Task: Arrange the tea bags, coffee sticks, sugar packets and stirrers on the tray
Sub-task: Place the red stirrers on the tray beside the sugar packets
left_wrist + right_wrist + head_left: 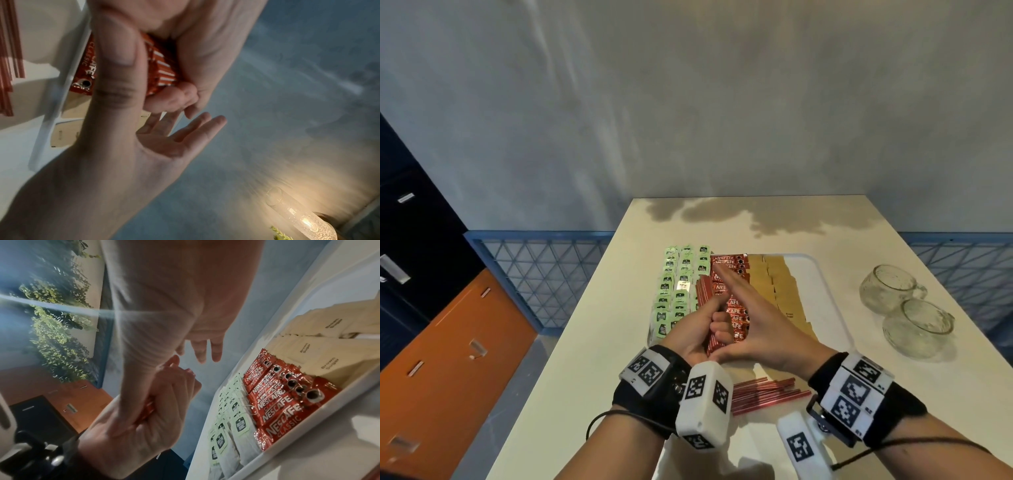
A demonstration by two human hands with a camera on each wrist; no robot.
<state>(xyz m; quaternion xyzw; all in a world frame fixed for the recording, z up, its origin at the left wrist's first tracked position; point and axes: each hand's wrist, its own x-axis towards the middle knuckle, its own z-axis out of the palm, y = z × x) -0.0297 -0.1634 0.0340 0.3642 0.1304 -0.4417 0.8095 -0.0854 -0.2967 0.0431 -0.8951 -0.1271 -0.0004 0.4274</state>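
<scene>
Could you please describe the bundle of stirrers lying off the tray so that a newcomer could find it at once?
Start at the white tray. On the table's near edge lie loose red stirrers, between the wrists. Unlike the red sticks gripped by the left hand, nothing holds them.

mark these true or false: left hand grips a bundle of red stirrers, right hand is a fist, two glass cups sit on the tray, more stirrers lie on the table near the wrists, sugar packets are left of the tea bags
1. The left hand grips a bundle of red stirrers. True.
2. The right hand is a fist. False: its fingers are straight.
3. Two glass cups sit on the tray. False: they stand on the table, right of it.
4. More stirrers lie on the table near the wrists. True.
5. The sugar packets are left of the tea bags. False: they lie right of the coffee sticks.
</scene>
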